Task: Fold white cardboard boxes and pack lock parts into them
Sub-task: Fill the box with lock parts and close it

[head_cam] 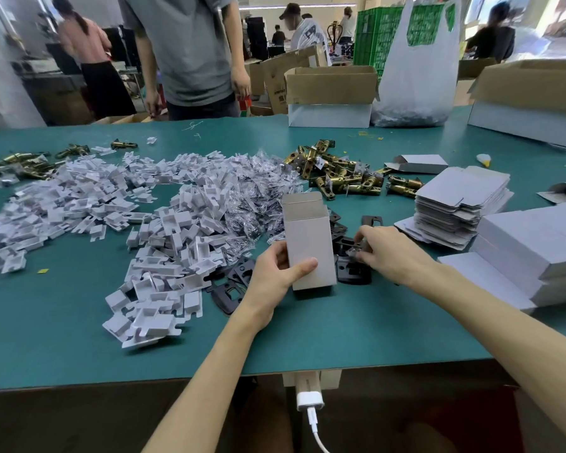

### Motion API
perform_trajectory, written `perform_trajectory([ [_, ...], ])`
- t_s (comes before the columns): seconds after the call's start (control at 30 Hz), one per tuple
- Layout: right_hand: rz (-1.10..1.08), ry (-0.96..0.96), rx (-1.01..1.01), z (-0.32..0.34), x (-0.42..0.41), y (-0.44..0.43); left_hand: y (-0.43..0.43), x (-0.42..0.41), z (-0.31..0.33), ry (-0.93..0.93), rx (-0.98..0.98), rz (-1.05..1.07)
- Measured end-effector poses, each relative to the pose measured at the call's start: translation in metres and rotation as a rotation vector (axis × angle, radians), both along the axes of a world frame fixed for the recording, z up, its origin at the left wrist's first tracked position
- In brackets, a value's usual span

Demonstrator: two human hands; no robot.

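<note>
Head view: I see white box [309,243] upright on bench [340,328], mouth up.
Left hand [275,273]: fingers [303,266] wrapped round box.
Right hand [389,253]: fingers [363,235] pinch lock part [356,253] just right of box, below its mouth.

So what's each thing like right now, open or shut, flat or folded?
White box: upright, top flap open, held by left hand.
Right hand: pinches a clear packet.
Flat box blanks: unfolded, stacked.
Finished boxes: closed, stacked.
Back carton: flaps open.
</note>
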State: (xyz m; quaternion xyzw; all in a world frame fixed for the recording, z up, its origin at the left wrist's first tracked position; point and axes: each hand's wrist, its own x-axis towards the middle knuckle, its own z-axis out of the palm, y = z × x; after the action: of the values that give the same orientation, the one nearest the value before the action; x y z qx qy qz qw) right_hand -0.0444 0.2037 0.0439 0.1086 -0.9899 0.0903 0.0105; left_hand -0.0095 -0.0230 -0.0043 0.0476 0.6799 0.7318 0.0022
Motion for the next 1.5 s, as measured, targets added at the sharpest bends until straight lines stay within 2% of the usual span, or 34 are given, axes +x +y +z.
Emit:
perform_trajectory([
  [0.3,0.015,0.038,-0.041,-0.007,-0.001,0.005,0.0,0.001,0.002,0.0,-0.003,0.004],
  [0.7,-0.064,0.055,0.039,-0.004,-0.013,-0.024,0.001,0.002,0.003,0.009,-0.001,0.014],
  [0.9,-0.106,0.105,-0.055,-0.001,-0.015,-0.022,0.001,0.001,0.003,0.006,0.003,-0.002],
  [1.07,-0.276,0.034,-0.398,-0.003,-0.018,-0.017,0.001,0.002,0.003,0.008,0.002,-0.004],
  [1.23,-0.343,0.054,-0.557,0.0,-0.018,-0.012,0.001,0.002,0.002,0.007,0.006,-0.008],
  [1.33,-0.378,-0.024,-0.635,0.003,-0.018,-0.01,0.0,0.001,0.002,0.006,0.002,-0.002],
  [1.5,-0.524,-0.263,-1.256,0.02,-0.01,-0.011,0.001,0.001,0.003,0.009,-0.006,0.0],
])
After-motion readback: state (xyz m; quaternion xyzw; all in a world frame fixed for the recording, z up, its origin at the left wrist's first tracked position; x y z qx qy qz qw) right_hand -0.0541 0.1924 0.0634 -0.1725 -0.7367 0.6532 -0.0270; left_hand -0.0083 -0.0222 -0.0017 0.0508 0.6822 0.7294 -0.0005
